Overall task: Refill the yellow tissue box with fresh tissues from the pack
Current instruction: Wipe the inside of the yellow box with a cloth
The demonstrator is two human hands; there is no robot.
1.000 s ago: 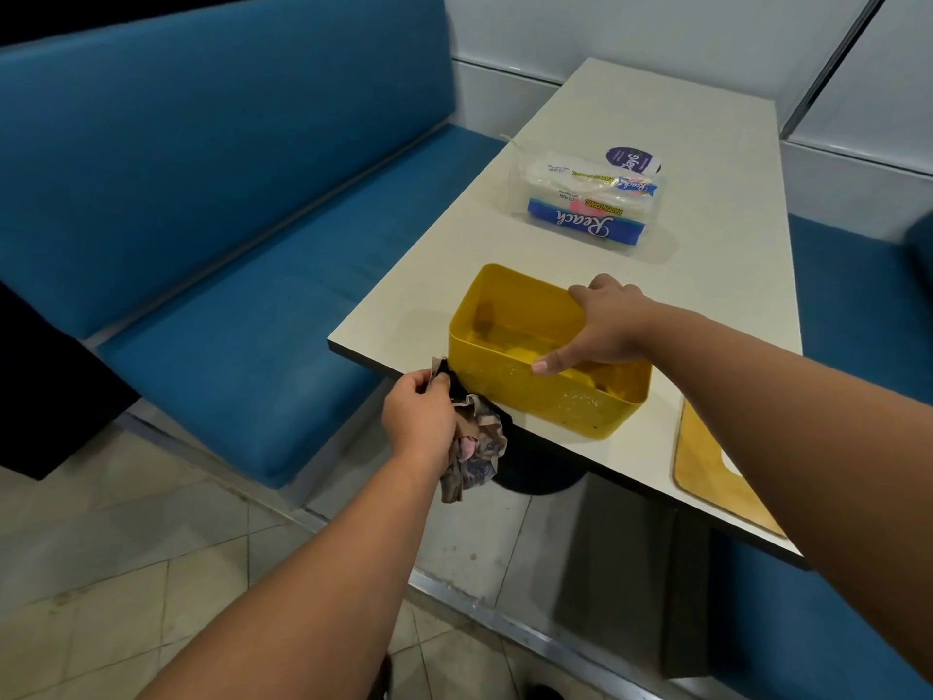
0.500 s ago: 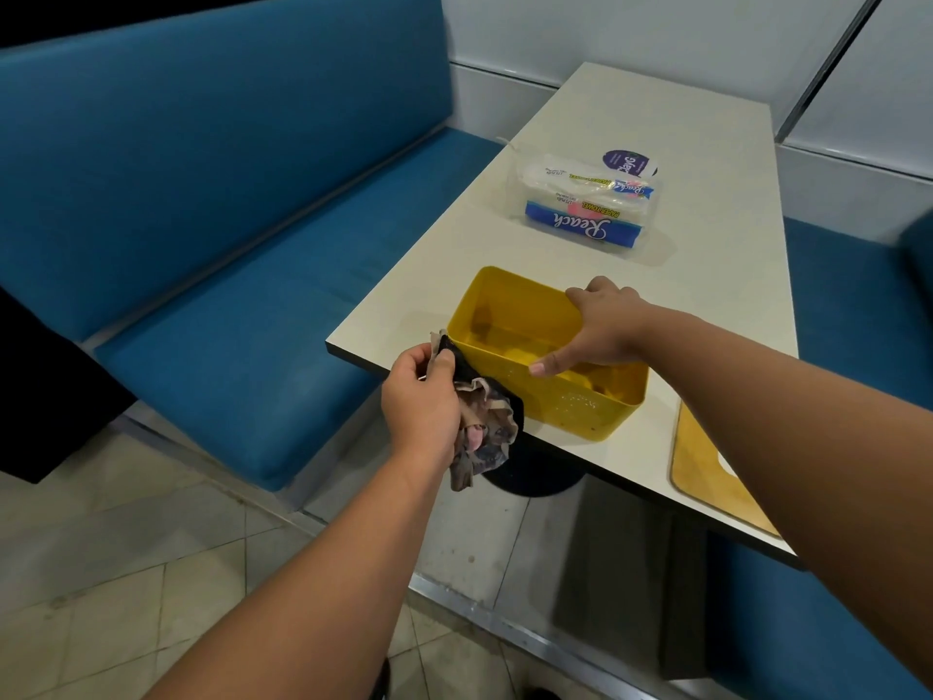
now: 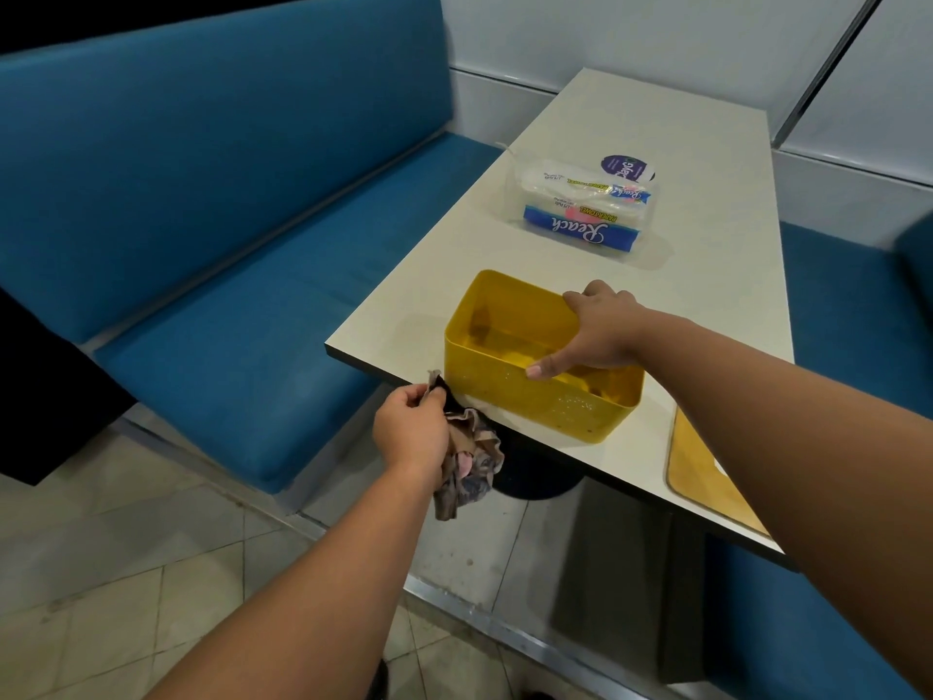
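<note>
The yellow tissue box stands open and lidless near the table's front corner, nothing inside but its bare floor. My right hand grips its far long rim, thumb inside the box. My left hand holds a crumpled patterned cloth against the box's near left corner, at the table edge; most of the cloth hangs below the tabletop. The tissue pack, clear plastic with a blue band, lies further back on the table, untouched.
The white table runs away from me between two blue benches. A wooden lid or board lies at the front right edge. A purple round sticker sits behind the pack. Tiled floor lies below.
My left hand with the cloth has stayed by the box's near left corner with only small shifts. My right hand keeps its grip on the rim.
</note>
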